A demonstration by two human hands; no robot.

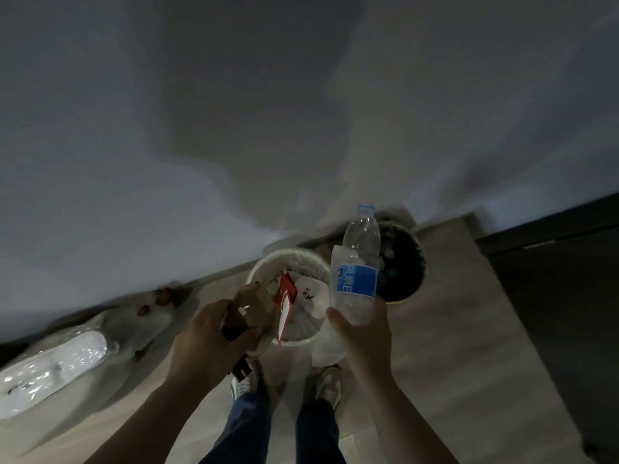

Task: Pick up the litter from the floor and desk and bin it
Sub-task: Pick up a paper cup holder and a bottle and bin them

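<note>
Two bins stand side by side on the pale wood-look floor point(469, 329), against the foot of a grey wall point(201, 128).

1. White bin point(303, 341), round and open-topped. Contents: crumpled white paper and a white piece with dark marks point(311, 293).
2. Dark bin point(402, 299), round, to the right of the white one and nearer the wall. Contents: clear scraps and a small green item, too dim to name.

Litter in hand:
- Left hand point(207, 339), fingers curled round a crumpled brown paper bag point(254, 301) and a dark item beneath it, over the near left rim of the white bin.
- Red-and-white packet point(284, 304), on edge beside the brown bag and over the white bin's mouth; whether the left hand grips it cannot be told.
- Right hand point(365, 333), closed round the base of a clear plastic bottle point(358, 262) with a blue cap and a blue label reading PURE. The bottle is upright and appears empty, in front of the gap between the two bins. A white wrapper point(326, 346) is held along with it.

Other items:
- Clear plastic bag point(67, 363) with white contents, lying on the floor by the wall at far left.
- Dark cabinet point(552, 296), far right.
- Shoes point(330, 385) and blue trouser legs of the person, just before the white bin.
</note>
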